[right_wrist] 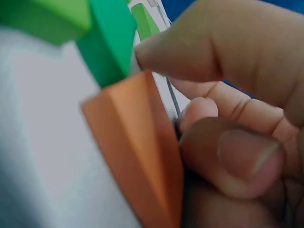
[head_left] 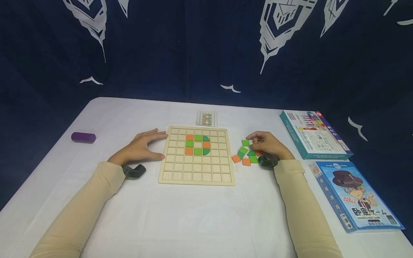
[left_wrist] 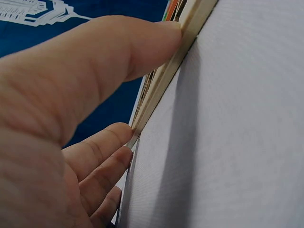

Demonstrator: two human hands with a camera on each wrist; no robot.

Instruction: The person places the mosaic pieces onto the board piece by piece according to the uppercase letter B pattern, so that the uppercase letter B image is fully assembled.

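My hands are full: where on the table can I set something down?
Bare cloth: between the sleeves, before the board; between purple cylinder and left hand; behind, between card and teal box. Crowded: right of the board, with tiles and the right hand; farther right, teal box and blue box.

Left wrist view dim; right wrist view's light-green tile (right_wrist: 45,18) blurred

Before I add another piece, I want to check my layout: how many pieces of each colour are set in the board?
Orange pieces: 3
Light green pieces: 3
Dark green pieces: 2
Total in the board: 8
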